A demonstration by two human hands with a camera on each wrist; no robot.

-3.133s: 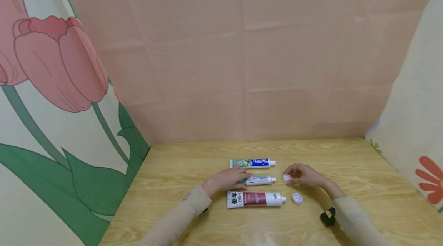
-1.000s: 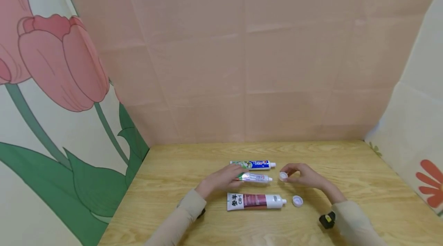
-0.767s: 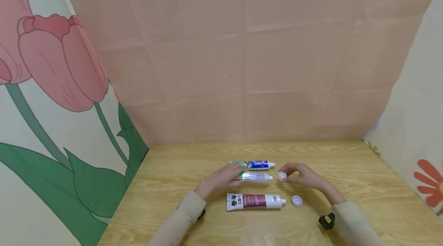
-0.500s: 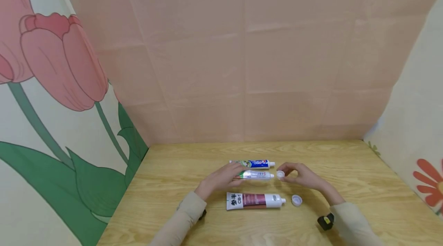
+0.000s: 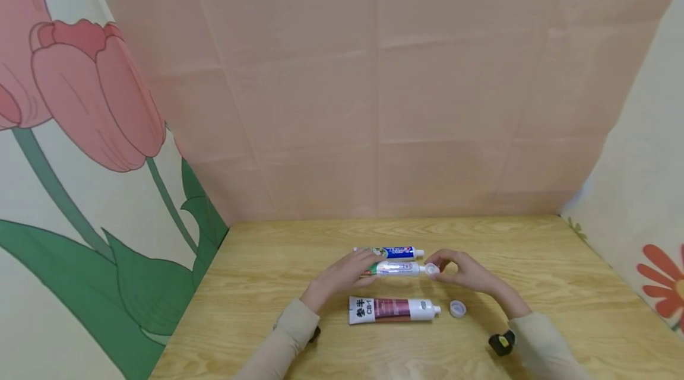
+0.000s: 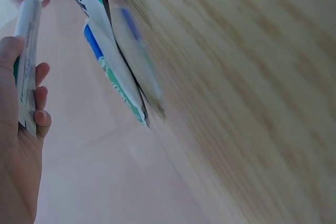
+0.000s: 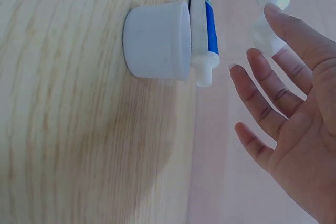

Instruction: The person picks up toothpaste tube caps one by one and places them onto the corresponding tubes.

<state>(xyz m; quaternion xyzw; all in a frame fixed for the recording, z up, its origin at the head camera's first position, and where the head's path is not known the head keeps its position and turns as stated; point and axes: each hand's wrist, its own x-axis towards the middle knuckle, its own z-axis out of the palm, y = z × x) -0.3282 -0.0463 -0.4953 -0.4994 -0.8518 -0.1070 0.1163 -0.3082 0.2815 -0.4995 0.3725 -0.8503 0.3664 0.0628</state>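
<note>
Your left hand (image 5: 344, 273) grips a slim white-and-green plastic toothpaste tube (image 5: 398, 268), while your right hand (image 5: 467, 273) pinches a small round white plastic cap (image 5: 431, 270) at its nozzle, apparently so both line up. The head view leaves height unclear; the left wrist view shows that tube raised off the pale wood-grain counter (image 6: 236, 103). Only the head view shows the white-and-maroon toothpaste tube (image 5: 392, 310) whole, lying nearer you beside a loose white plastic cap (image 5: 457, 309).
</note>
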